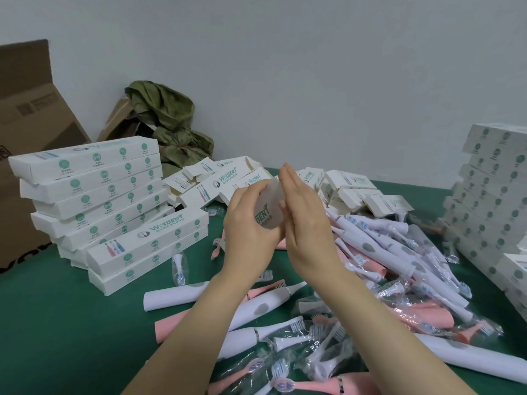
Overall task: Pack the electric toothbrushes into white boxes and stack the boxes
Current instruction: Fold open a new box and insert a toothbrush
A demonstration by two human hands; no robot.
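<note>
A white box [266, 208] with green lettering stands on end in the air over the table's middle. My left hand [248, 226] grips its lower part with curled fingers. My right hand [303, 220] lies flat against the box's right side, fingers straight and pointing up. White and pink electric toothbrushes [268, 306] lie in a loose heap below and to the right, mixed with brush heads in clear wrappers [319, 346]. A stack of white boxes [94, 195] stands at the left.
Another tall stack of white boxes [490, 212] fills the right edge. Open, unfilled boxes [216, 181] lie scattered behind my hands. A brown carton [25, 132] and an olive bag [168, 121] sit at the back left. Green cloth [57, 332] covers the table.
</note>
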